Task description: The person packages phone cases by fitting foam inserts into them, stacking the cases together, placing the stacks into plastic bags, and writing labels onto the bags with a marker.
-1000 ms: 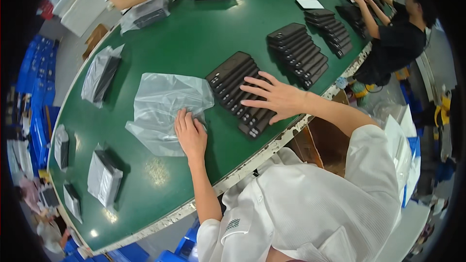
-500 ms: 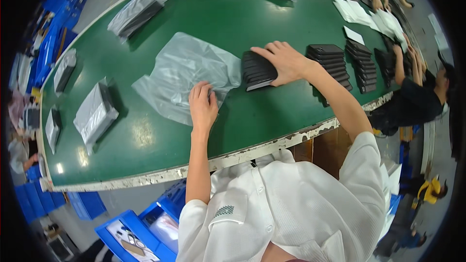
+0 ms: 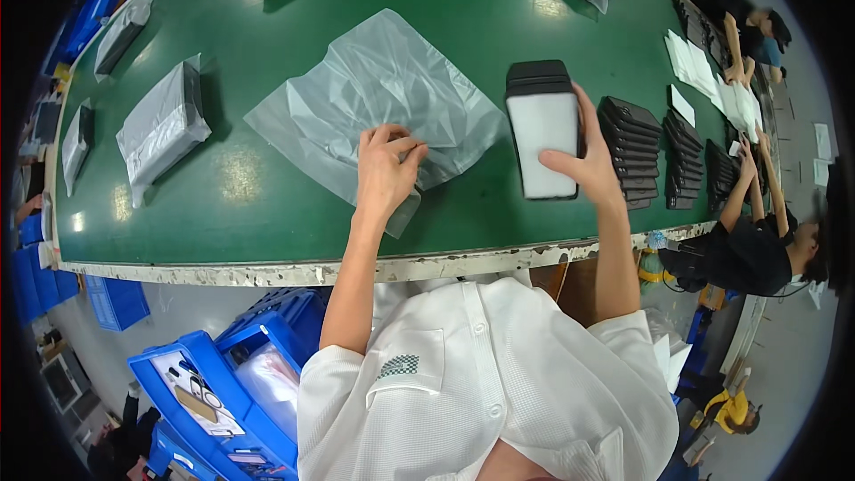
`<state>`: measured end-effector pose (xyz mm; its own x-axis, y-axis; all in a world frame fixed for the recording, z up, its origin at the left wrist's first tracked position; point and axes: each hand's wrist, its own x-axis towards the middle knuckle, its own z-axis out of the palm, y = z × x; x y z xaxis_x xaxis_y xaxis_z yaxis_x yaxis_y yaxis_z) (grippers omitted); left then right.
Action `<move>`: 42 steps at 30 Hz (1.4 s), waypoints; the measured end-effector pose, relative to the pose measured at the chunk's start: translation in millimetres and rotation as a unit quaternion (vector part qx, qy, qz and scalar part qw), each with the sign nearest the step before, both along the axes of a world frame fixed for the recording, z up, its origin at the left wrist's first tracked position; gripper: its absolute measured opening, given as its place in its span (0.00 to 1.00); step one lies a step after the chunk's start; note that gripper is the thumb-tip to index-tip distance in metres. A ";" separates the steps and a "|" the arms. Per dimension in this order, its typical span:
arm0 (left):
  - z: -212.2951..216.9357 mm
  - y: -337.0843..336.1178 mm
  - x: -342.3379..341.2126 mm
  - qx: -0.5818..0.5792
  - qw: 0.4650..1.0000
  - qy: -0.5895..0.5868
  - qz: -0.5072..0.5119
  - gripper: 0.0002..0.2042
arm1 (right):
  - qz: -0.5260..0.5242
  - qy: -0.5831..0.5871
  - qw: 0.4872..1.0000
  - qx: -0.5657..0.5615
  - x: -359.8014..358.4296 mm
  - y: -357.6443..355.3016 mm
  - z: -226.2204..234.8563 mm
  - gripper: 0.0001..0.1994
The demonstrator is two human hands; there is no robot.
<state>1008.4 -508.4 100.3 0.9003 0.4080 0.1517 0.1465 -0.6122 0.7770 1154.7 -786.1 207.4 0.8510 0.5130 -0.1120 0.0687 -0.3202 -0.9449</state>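
Observation:
A translucent plastic bag [image 3: 392, 71] lies spread and wrinkled on the green tabletop. My left hand [image 3: 387, 169] pinches the bag's near edge between thumb and fingertips. To the bag's right, my right hand [image 3: 590, 160] grips a stack of black phone-shaped cases [image 3: 539, 80] from its right side, with the thumb over the near part. The stack is tilted, showing a white face with a black rim. Beside that hand stands a row of similar black cases [image 3: 631, 156], overlapping one another.
Wrapped bundles, such as this grey one [image 3: 165, 120], lie on the left and far parts of the table [image 3: 294, 232]. More black stacks [image 3: 684, 165] and white sheets [image 3: 693, 62] are at the right, near co-workers' hands. Blue crates [image 3: 223, 392] stand below the front edge.
My right hand has turned the stack of cases, so its white face now shows. My left fingers have closed on the bag's edge, and the bag is spread wider. The view has shifted.

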 end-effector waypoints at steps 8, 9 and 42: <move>18.4 14.0 7.8 -0.400 0.913 0.018 0.073 0.09 | 0.171 0.105 0.979 0.029 -28.2 61.2 -18.4 0.61; 25.7 19.1 4.7 -0.403 0.907 0.003 0.122 0.10 | 0.180 0.019 0.983 -0.039 -30.5 68.3 -19.6 0.61; 36.0 -87.8 -113.9 -0.647 0.707 -0.058 0.279 0.41 | 0.204 -0.364 0.867 -0.272 -59.3 147.0 -46.4 0.60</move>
<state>894.5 -596.2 136.3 0.5571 0.5599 -0.6134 -0.0269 0.7504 0.6605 1095.4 -639.1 161.1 0.5570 0.8284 0.0592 0.7966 -0.5127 -0.3202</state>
